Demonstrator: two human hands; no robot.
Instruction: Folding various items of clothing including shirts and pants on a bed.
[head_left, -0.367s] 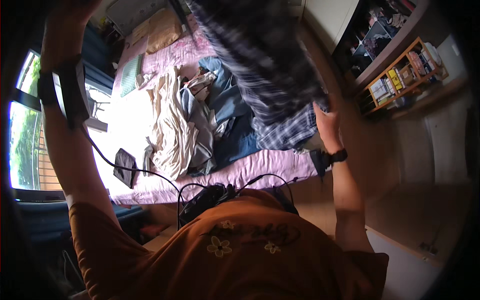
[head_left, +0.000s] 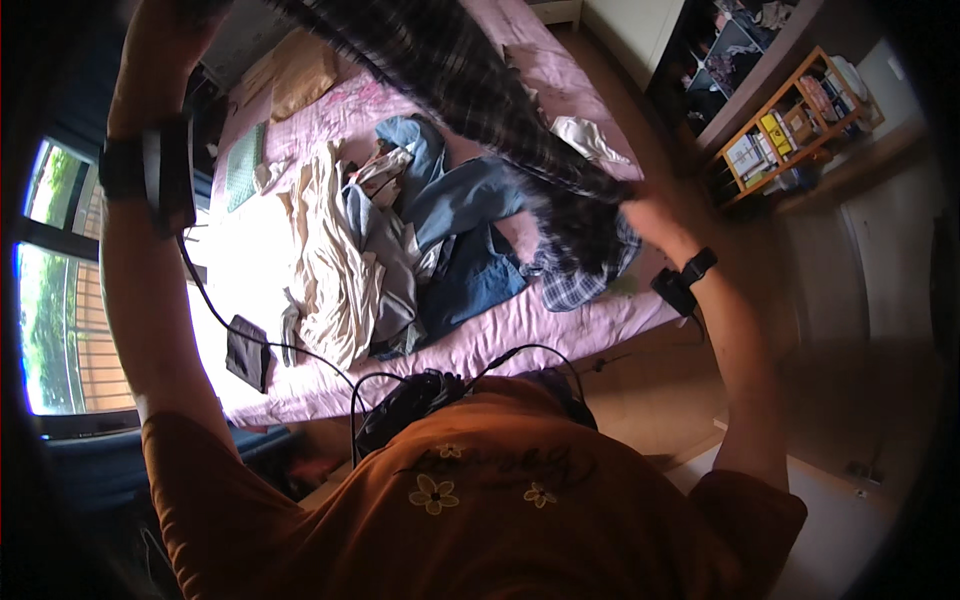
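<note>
A dark plaid garment (head_left: 430,85) stretches diagonally above the bed, from the top edge of the view down to my right hand (head_left: 652,218). That hand is closed on its lower end, slightly smeared by motion. Below it, a checked blue-and-white part (head_left: 580,288) hangs by the bed's near edge. My left hand (head_left: 178,35) is raised at the upper left, near where the garment leaves the view; its fingers are in shadow and cut off. Beneath lie a cream garment (head_left: 325,270), blue jeans (head_left: 465,205) and a grey garment (head_left: 385,270), heaped together.
The bed (head_left: 470,345) has a pink cover. A tan pillow (head_left: 303,75), a green mat (head_left: 245,165), a small dark pouch (head_left: 247,352) and a white cloth (head_left: 590,138) lie on it. At right stands a wooden rack (head_left: 790,125). Cables (head_left: 300,345) cross before me.
The plaid garment has swung up and left, narrowing into a taut strip and uncovering more jeans and the white cloth. My right hand has moved slightly; my left arm has shifted right.
</note>
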